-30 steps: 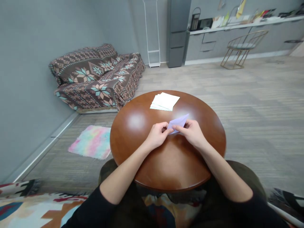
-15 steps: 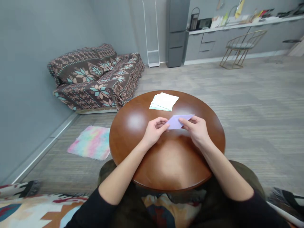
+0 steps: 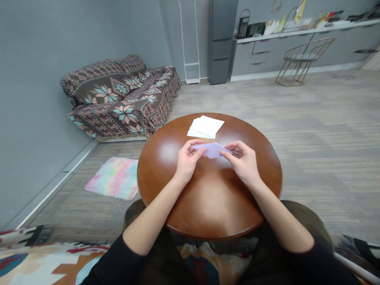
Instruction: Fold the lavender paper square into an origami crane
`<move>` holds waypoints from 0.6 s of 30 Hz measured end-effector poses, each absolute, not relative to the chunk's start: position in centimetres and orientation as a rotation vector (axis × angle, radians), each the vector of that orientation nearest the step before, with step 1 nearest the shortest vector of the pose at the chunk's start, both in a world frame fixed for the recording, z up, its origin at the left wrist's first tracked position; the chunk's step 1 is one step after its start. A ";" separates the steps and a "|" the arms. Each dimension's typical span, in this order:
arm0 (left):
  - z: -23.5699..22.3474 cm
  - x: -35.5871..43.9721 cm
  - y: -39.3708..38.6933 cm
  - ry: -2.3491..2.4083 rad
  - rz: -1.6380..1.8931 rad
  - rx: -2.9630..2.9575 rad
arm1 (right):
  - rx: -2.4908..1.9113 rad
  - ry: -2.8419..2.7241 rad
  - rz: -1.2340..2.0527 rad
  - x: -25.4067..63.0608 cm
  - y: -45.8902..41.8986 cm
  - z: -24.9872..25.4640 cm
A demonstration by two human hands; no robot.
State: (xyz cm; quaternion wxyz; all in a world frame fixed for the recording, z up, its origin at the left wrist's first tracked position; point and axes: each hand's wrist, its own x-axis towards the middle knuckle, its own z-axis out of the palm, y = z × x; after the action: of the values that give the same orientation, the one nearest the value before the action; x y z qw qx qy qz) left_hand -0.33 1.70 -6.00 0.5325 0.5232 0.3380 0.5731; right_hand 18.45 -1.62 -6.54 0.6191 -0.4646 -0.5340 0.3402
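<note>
A folded sheet of purple paper [image 3: 212, 150] is held between my two hands, a little above the round brown table [image 3: 212, 202]. My left hand [image 3: 187, 158] pinches its left end, thumb in front and fingers behind. At the right end, my right hand [image 3: 242, 159] grips it the same way. The paper's outline is pointed at the sides, but its exact folds are too small to make out. Beyond my hands lies a small fanned stack of pale paper sheets [image 3: 207, 126] on the table.
A patterned cloth-covered sofa [image 3: 127, 99] stands at the back left. On the floor left of the table lies a fluffy pastel mat [image 3: 114, 178]. Farther off are a grey fridge [image 3: 222, 43], a kitchen counter [image 3: 276, 51] and a gold wire chair [image 3: 303, 59].
Both hands and the purple paper have shifted slightly left. The paper has been turned, and its pointed end that faced right now lies differently between my fingers.
</note>
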 end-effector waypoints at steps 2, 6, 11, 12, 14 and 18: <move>-6.2 -0.3 1.9 0.762 1.394 1.198 | -1.062 -1.233 0.784 18.4 -1.6 -6.6; -6.5 -0.3 2.0 0.802 1.362 1.261 | -1.055 -1.296 0.643 18.1 -1.7 -6.7; -6.6 -0.3 1.9 0.838 1.367 1.388 | -1.031 -1.503 0.356 18.0 -1.9 -6.7; -6.6 -0.3 1.8 0.838 1.369 1.404 | -1.013 -1.532 0.315 18.1 -1.9 -6.6; -6.5 -0.3 1.7 0.838 1.369 1.424 | -0.969 -1.580 0.259 18.2 -1.9 -6.5; -6.4 -0.3 1.5 0.825 1.367 1.439 | -0.907 -1.680 0.214 18.2 -1.9 -6.5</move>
State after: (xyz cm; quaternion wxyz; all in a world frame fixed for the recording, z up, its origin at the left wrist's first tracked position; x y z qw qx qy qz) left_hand -0.26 1.54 -6.41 0.4760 0.5887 0.3377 0.5593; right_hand 18.23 -1.93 -6.45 0.5731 -0.3870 -0.7166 0.0911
